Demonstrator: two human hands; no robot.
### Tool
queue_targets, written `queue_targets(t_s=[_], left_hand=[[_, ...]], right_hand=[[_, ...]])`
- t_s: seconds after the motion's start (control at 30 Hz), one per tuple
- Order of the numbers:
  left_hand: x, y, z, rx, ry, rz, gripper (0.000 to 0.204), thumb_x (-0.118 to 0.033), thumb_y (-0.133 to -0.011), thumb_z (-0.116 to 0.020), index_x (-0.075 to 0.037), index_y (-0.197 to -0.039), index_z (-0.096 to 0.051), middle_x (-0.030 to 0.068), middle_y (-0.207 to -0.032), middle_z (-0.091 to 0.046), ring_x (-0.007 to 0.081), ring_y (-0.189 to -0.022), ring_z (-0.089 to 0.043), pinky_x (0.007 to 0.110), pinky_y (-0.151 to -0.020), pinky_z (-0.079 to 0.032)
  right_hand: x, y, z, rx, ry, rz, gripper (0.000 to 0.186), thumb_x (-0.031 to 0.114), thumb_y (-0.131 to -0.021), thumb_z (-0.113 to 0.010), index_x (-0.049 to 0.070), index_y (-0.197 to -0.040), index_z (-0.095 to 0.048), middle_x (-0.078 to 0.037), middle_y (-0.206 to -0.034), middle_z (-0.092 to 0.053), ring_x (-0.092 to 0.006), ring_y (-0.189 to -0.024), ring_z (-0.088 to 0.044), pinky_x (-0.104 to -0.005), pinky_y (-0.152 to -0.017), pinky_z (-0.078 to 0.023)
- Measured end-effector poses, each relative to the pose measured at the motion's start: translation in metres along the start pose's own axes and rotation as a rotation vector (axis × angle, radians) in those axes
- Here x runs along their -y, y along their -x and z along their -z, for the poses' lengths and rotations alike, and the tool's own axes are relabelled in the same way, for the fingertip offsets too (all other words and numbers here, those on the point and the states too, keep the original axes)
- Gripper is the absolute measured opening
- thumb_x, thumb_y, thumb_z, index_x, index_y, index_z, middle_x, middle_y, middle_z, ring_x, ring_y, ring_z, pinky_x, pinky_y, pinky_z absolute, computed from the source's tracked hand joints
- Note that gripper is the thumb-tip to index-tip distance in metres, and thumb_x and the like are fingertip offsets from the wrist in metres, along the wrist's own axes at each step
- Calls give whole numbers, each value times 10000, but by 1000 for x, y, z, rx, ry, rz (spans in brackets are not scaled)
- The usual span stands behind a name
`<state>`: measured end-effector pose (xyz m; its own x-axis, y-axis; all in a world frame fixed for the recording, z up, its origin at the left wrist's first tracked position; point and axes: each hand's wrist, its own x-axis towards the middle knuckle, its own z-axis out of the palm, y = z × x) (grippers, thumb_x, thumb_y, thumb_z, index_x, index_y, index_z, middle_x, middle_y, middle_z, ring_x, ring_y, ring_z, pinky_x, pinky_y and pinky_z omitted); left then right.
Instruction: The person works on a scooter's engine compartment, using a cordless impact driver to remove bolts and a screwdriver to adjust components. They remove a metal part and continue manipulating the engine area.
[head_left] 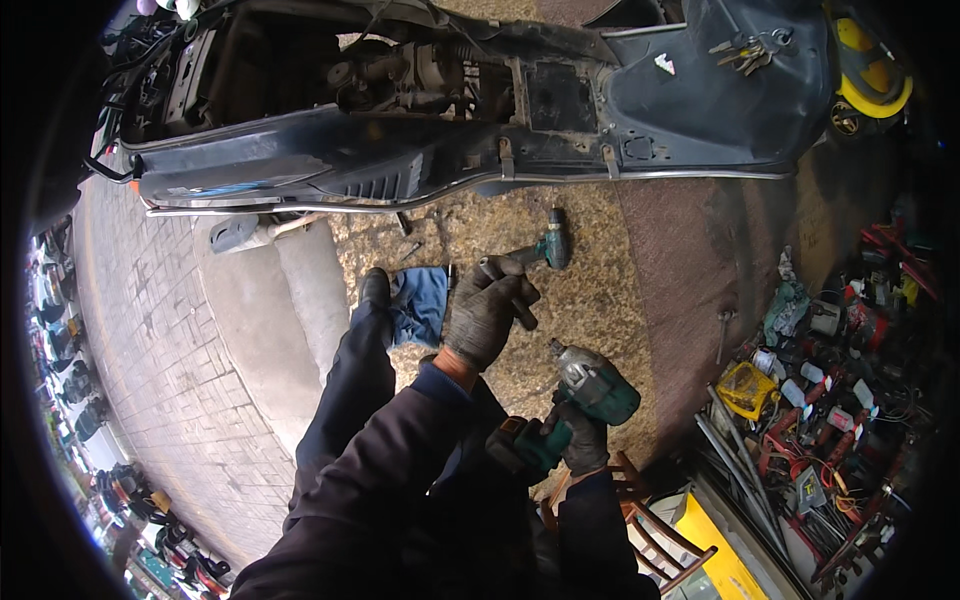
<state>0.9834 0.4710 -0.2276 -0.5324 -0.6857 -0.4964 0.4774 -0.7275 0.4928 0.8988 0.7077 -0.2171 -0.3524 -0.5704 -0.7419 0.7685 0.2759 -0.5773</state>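
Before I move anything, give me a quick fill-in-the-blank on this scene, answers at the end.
1. The green cordless impact wrench is in the person's ____ hand.
2. The left hand, holding a dark cylindrical piece, wears a ____.
3. The cloth beside the dark shoe is coloured ____.
4. On the scooter, at the front panel, hangs a bunch of ____.

Missing words: right; glove; blue; keys.

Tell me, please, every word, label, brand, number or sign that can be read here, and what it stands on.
No text can be read.
White sticker on the scooter's dark panel: too small to read.
Green power tool in the right hand: no legible lettering.
Tool clutter at right: too small to tell.
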Motion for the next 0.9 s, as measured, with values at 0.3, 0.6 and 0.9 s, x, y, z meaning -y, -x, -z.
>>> queue_targets(t_s=[0.3, 0.6, 0.9], left_hand=[[-21, 0, -37, -12, 595, 111, 106, -190, -945, -546, -107, -1010, -562, 15, -744, -548, 202, -699, -564, 426, -738, -512], [-23, -82, -41, -199, 451, 120, 52, -166, -935, -507, -127, -969, -513, -5, -673, -468, 163, -609, -493, 386, -624, -484], [-41, -181, -25, -353, 740, 66, 98, -203, -970, -485, -114, -931, -505, -3, -600, -437, 162, -515, -475, 368, -539, -472]], right_hand=[[40, -16, -34, 129, 189, 10, 452, 211, -784, -797, 46, -1153, -595, -22, -896, -613, -154, -751, -616, -330, -690, -516], [68, -94, -39, 170, 489, 51, 611, 240, -747, -843, 76, -1263, -560, -17, -993, -604, -151, -818, -614, -333, -759, -511], [115, -207, -86, 273, 296, -253, 308, 54, -786, -739, 50, -1063, -602, -74, -904, -636, -196, -715, -652, -344, -662, -546]])
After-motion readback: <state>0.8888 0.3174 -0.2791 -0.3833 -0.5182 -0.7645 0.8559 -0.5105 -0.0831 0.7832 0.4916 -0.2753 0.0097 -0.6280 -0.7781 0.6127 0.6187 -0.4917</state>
